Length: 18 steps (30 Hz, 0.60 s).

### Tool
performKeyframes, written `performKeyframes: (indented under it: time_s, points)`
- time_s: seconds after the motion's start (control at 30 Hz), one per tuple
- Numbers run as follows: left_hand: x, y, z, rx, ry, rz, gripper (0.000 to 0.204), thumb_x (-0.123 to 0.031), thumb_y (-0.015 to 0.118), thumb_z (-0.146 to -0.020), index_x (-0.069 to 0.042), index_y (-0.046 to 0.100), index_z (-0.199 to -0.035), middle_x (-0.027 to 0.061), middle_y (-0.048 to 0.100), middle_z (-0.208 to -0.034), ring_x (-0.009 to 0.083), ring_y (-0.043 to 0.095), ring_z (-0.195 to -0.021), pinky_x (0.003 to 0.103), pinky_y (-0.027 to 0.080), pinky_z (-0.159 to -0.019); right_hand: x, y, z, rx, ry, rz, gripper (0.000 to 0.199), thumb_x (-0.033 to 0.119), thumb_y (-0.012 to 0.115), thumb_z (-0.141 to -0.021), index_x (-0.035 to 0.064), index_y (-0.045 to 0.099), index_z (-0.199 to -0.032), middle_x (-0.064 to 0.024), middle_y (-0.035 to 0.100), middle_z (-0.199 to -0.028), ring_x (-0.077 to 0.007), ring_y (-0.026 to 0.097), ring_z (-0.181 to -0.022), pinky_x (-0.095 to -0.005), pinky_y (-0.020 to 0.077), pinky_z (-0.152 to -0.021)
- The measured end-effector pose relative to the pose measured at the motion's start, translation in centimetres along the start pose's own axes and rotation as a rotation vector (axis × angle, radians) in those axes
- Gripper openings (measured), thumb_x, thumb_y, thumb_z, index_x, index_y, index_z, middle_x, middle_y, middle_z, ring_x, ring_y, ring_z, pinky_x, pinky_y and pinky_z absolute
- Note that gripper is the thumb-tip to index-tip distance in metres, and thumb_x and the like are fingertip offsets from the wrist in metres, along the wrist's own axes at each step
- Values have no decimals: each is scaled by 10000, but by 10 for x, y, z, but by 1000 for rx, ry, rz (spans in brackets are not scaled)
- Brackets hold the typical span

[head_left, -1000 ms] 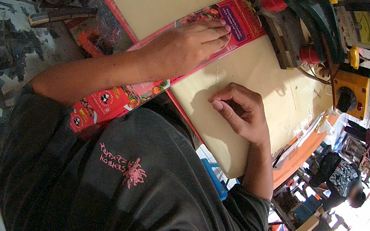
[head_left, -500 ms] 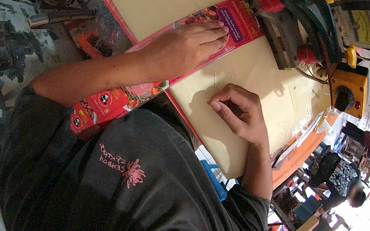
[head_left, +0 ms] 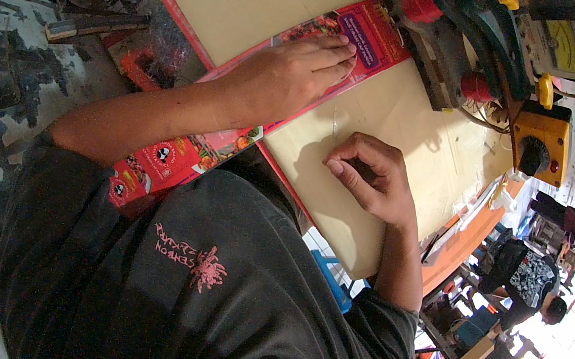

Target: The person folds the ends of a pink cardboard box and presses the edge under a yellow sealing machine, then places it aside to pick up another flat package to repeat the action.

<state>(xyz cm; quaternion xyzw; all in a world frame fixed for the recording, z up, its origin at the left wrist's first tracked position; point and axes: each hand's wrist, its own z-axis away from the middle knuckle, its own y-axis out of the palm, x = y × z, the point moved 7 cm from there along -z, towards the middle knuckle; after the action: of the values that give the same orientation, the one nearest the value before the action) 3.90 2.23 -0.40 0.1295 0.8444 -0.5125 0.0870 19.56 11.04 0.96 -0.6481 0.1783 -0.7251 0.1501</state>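
My left hand [head_left: 286, 75] lies flat, palm down, on a long red printed plastic packaging strip [head_left: 188, 154]. Its fingers are stretched out toward the strip's far end, near the purple label area. The strip runs slantwise from my shirt across a cream-coloured work surface [head_left: 376, 111] to the machine's edge. My right hand [head_left: 380, 177] is over the cream surface to the right of the strip, apart from it. Its fingers are curled and the thumb meets the index finger; I see nothing in them.
A dark machine bar with red knobs [head_left: 421, 5] borders the far side. A yellow control box with a black dial [head_left: 535, 155] stands at the right. Clear plastic [head_left: 162, 42] hangs at the left edge. Another person [head_left: 527, 279] is in the background at right.
Both my hands and the red strip stay practically where they were. The person in the background has shifted slightly.
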Motion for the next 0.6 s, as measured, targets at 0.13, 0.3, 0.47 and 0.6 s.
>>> performKeyframes:
  time_s: [0.13,0.3,0.47,0.6]
  points:
    - [0,0,0,-10,12,2,433,-175,630,-994,55,672,-1359,207,649,-1463,318,576,-1434,493,334,-1313,2,0,0,0,9,13,121,128,728,-1007,7,740,-1014,-133,738,-943,-302,722,-899,-398,560,-821]
    - [-1,-2,-1,-6,30,-40,443,-178,638,-987,56,670,-1362,208,652,-1459,321,576,-1433,496,326,-1318,2,0,-1,-7,-4,-4,120,128,733,-1004,8,737,-1008,-131,731,-936,-296,716,-887,-396,554,-807]
    - [-3,-4,-2,-23,25,-46,463,-166,623,-948,61,674,-1349,199,660,-1447,325,580,-1421,444,402,-1262,1,1,0,-16,16,-18,120,127,737,-1006,6,737,-1008,-130,726,-930,-290,713,-880,-391,550,-800]
    - [-3,-4,-2,-33,26,-50,467,-158,616,-930,66,678,-1336,197,666,-1437,326,585,-1409,413,449,-1227,2,0,1,-22,26,-18,133,138,742,-1009,5,739,-1012,-129,725,-928,-284,711,-876,-387,548,-798]
